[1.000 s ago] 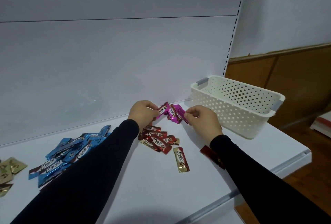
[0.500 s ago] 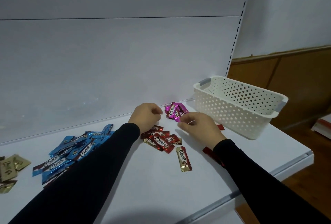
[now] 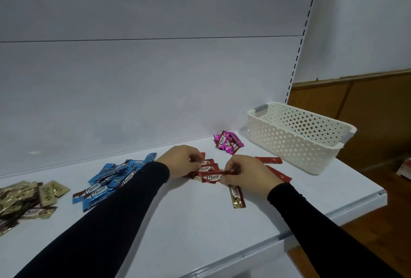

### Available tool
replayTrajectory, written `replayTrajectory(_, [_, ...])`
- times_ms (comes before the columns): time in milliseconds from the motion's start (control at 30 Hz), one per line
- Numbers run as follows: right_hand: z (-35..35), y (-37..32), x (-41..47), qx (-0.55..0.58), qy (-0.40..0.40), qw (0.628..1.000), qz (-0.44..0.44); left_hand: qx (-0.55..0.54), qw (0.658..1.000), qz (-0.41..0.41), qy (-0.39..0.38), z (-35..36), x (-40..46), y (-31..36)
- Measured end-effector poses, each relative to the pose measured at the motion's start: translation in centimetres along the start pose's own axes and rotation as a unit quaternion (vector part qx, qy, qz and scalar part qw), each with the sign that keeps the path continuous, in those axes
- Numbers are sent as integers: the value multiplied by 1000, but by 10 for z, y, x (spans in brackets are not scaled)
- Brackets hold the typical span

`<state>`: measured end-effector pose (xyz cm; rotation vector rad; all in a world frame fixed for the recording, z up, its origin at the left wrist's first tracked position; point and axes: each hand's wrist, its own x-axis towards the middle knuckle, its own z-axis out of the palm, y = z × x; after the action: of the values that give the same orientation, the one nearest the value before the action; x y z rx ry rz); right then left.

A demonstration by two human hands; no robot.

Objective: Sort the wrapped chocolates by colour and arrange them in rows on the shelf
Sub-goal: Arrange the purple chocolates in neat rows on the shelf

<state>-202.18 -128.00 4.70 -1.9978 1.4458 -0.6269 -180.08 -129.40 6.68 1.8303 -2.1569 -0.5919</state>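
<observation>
Wrapped chocolates lie in colour groups on the white shelf (image 3: 200,233). A small pink pile (image 3: 227,142) sits near the back wall. A red pile (image 3: 205,170) lies at the middle, between my hands. My left hand (image 3: 180,162) pinches a red chocolate at the pile's left side. My right hand (image 3: 244,172) pinches the end of a red chocolate (image 3: 212,177) lying on the pile's front. Two more red chocolates (image 3: 269,160) lie right of my right hand. A blue pile (image 3: 111,180) and a gold pile (image 3: 24,197) lie at the left. One gold chocolate (image 3: 236,196) lies alone in front.
A white perforated basket (image 3: 295,140) stands at the shelf's right end, beside the slotted upright (image 3: 298,55). The shelf's front edge (image 3: 278,240) runs diagonally below my right forearm. Wooden panelling and floor lie beyond on the right.
Both hands left the pink pile at the back and drew nearer to the red pile, where each now pinches a red chocolate. The pink chocolates stay by the wall.
</observation>
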Motion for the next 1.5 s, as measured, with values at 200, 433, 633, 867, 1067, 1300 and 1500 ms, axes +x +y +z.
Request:
replayTrajectory(200, [-14,3,-7,114,35,993,14,-58,998,-7,-5,-2,-7,3])
replayTrajectory(433, [-24,14,-4,129,124,980,88,-232,969,-61,57,-5,-9,0])
replayTrajectory(633, [-23,23,-3,-49,126,982,129,-377,925,-46,24,1,-5,19])
replayTrajectory(867, [-18,14,-12,-11,153,987,47,-179,983,7,48,12,-3,31])
replayTrajectory(1067, [-7,4,-13,-41,92,995,-19,36,999,15,-18,10,-14,20])
replayTrajectory(1300, [4,-8,0,-141,25,989,-34,72,996,44,7,5,-17,19])
replayTrajectory(1500, [-1,-12,5,-138,-21,990,7,-37,997,-21,62,-1,-16,5])
